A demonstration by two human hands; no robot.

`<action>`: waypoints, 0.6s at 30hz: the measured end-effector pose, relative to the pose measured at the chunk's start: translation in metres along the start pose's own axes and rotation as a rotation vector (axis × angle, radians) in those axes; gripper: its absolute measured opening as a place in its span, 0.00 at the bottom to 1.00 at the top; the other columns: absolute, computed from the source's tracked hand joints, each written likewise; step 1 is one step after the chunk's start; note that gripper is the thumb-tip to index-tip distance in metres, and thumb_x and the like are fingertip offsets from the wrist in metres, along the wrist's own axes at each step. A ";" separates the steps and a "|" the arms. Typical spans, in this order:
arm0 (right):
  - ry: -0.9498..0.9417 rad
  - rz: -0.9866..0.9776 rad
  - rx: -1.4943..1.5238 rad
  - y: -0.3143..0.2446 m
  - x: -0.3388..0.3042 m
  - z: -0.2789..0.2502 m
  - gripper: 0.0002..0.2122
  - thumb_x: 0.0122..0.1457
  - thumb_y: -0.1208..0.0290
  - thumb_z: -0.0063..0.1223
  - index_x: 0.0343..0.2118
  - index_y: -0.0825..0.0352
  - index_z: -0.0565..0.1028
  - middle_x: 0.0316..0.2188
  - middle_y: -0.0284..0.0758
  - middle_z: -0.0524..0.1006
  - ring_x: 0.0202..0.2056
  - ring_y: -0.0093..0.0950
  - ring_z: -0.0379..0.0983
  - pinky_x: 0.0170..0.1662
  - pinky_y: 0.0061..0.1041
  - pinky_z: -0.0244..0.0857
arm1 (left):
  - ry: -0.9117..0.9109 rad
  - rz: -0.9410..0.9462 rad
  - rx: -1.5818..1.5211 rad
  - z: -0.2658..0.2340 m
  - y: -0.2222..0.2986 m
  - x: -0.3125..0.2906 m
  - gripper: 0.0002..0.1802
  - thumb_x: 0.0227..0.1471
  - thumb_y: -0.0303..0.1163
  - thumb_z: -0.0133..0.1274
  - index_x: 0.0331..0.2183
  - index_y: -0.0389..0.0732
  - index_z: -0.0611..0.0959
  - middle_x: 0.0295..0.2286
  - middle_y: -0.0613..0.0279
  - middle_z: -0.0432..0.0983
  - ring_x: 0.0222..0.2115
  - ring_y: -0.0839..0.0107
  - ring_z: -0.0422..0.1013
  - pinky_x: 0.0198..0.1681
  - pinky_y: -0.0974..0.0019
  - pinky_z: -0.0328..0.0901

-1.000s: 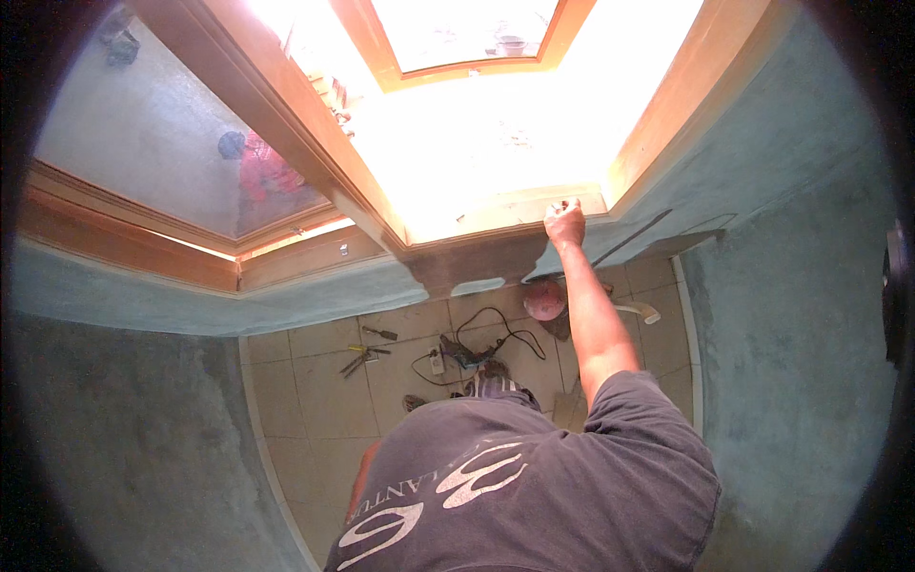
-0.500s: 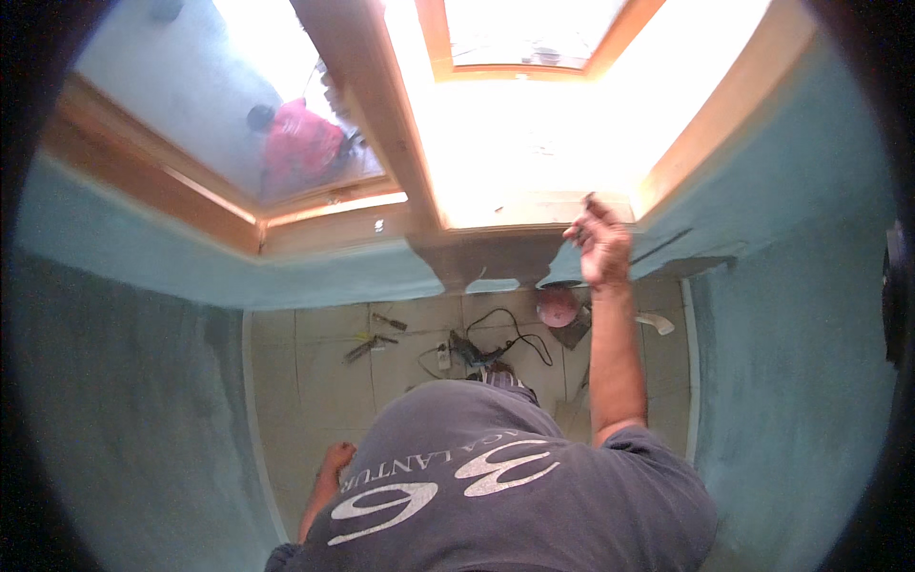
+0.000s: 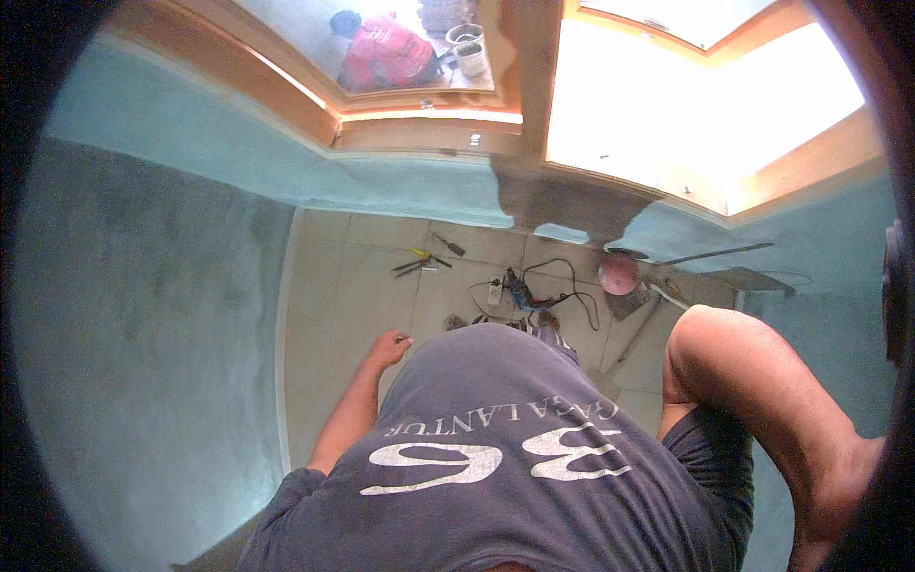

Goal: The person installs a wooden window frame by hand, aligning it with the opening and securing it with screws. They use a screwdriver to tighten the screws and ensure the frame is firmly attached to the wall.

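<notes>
My left hand point(image 3: 389, 351) hangs low at my left side, above the tiled floor. Its fingers are curled closed, and a small dark bit shows at the fingertips; I cannot make out what it is. My right arm is sharply bent, elbow forward, with the forearm folding back toward the lower right rim. There the right hand point(image 3: 827, 515) is only partly seen, its fingers hidden. Ahead is the wooden window frame point(image 3: 534, 86), its right opening glaring bright. Small dark fittings dot the sill point(image 3: 658, 181).
On the floor ahead lie a corded power tool point(image 3: 519, 289), a white socket block point(image 3: 495, 291), pliers with a yellow handle point(image 3: 419, 262), a flat-bladed tool point(image 3: 448, 245) and a pink round object point(image 3: 618, 275). Blue-green walls point(image 3: 172, 286) close in both sides. Beyond the left pane crouches a person in red point(image 3: 389, 55).
My right hand has drawn back from the windowsill, where it held a small dark thing, to the lower right rim. The view has swung left, and my left hand sits farther forward.
</notes>
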State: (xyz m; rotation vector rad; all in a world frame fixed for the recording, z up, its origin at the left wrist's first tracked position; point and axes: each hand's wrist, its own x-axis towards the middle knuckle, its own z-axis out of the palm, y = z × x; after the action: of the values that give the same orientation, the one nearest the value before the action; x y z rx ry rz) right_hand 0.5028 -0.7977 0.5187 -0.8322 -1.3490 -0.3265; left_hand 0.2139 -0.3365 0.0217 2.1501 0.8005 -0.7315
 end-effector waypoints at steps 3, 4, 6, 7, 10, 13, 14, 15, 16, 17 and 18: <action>-0.018 0.023 0.053 0.018 -0.009 0.016 0.11 0.65 0.73 0.52 0.50 0.66 0.75 0.43 0.37 0.78 0.43 0.32 0.75 0.48 0.38 0.71 | -0.045 0.010 -0.014 0.012 -0.015 -0.009 0.23 0.58 0.46 0.61 0.47 0.39 0.87 0.43 0.46 0.85 0.46 0.54 0.81 0.51 0.55 0.73; -0.018 0.025 0.059 0.021 -0.010 0.019 0.12 0.65 0.72 0.52 0.50 0.66 0.75 0.43 0.37 0.78 0.44 0.32 0.75 0.48 0.39 0.71 | -0.057 0.006 -0.019 0.016 -0.027 -0.011 0.23 0.58 0.46 0.61 0.47 0.38 0.87 0.43 0.46 0.85 0.46 0.53 0.81 0.51 0.55 0.73; -0.028 0.039 0.107 0.036 -0.009 0.031 0.13 0.65 0.71 0.52 0.51 0.65 0.74 0.44 0.37 0.78 0.44 0.32 0.74 0.49 0.39 0.70 | -0.076 -0.026 -0.050 0.030 -0.063 -0.023 0.23 0.57 0.46 0.61 0.46 0.38 0.88 0.42 0.45 0.85 0.45 0.53 0.81 0.50 0.55 0.73; -0.032 0.046 0.122 0.041 -0.011 0.034 0.13 0.65 0.71 0.52 0.52 0.65 0.74 0.44 0.37 0.78 0.45 0.32 0.74 0.50 0.39 0.70 | -0.107 -0.077 0.002 0.032 -0.069 -0.028 0.23 0.57 0.46 0.61 0.45 0.38 0.88 0.42 0.46 0.85 0.45 0.54 0.81 0.50 0.55 0.73; -0.042 0.048 0.148 0.051 -0.016 0.042 0.14 0.66 0.69 0.51 0.53 0.64 0.73 0.46 0.37 0.77 0.46 0.33 0.74 0.51 0.40 0.69 | -0.147 -0.199 0.079 0.037 -0.083 -0.043 0.23 0.56 0.47 0.62 0.45 0.38 0.88 0.41 0.46 0.85 0.44 0.55 0.81 0.50 0.55 0.73; -0.042 0.056 0.154 0.055 -0.017 0.043 0.15 0.66 0.68 0.50 0.54 0.63 0.72 0.47 0.37 0.77 0.47 0.33 0.73 0.52 0.41 0.68 | -0.092 -0.242 0.026 0.046 -0.099 -0.057 0.23 0.56 0.46 0.62 0.44 0.38 0.88 0.40 0.46 0.85 0.44 0.55 0.81 0.50 0.54 0.73; -0.045 0.061 0.157 0.058 -0.018 0.044 0.16 0.66 0.68 0.50 0.55 0.63 0.72 0.47 0.37 0.77 0.48 0.33 0.73 0.53 0.41 0.68 | -0.081 -0.251 0.022 0.050 -0.106 -0.061 0.22 0.56 0.46 0.62 0.44 0.38 0.88 0.40 0.46 0.85 0.44 0.55 0.81 0.50 0.54 0.73; -0.042 0.061 0.155 0.058 -0.016 0.043 0.16 0.66 0.67 0.50 0.55 0.63 0.72 0.48 0.38 0.77 0.48 0.33 0.73 0.53 0.42 0.68 | -0.070 -0.259 0.020 0.052 -0.113 -0.065 0.22 0.56 0.46 0.62 0.43 0.38 0.89 0.40 0.46 0.85 0.44 0.55 0.81 0.50 0.54 0.73; -0.040 0.061 0.130 0.056 -0.018 0.038 0.16 0.66 0.67 0.50 0.56 0.62 0.71 0.48 0.38 0.76 0.48 0.33 0.72 0.53 0.42 0.67 | -0.063 -0.264 -0.003 0.052 -0.107 -0.059 0.22 0.56 0.46 0.62 0.43 0.38 0.89 0.40 0.46 0.85 0.45 0.54 0.81 0.50 0.54 0.73; -0.052 0.070 0.117 0.055 -0.017 0.037 0.17 0.66 0.66 0.49 0.56 0.62 0.71 0.49 0.38 0.76 0.49 0.34 0.72 0.54 0.42 0.67 | -0.060 -0.275 -0.039 0.054 -0.100 -0.060 0.22 0.56 0.47 0.62 0.43 0.38 0.89 0.41 0.45 0.85 0.45 0.53 0.81 0.50 0.53 0.73; -0.055 0.079 0.098 0.054 -0.016 0.036 0.17 0.66 0.66 0.49 0.57 0.62 0.71 0.49 0.38 0.76 0.49 0.34 0.72 0.54 0.42 0.67 | -0.057 -0.284 -0.073 0.056 -0.092 -0.058 0.22 0.56 0.47 0.62 0.42 0.37 0.89 0.41 0.45 0.85 0.45 0.53 0.81 0.50 0.53 0.73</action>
State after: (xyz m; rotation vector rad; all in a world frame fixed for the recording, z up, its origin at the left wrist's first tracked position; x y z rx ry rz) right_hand 0.5082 -0.7400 0.4851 -0.8150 -1.3682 -0.1755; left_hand 0.0962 -0.3474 -0.0091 1.9629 1.0986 -0.8888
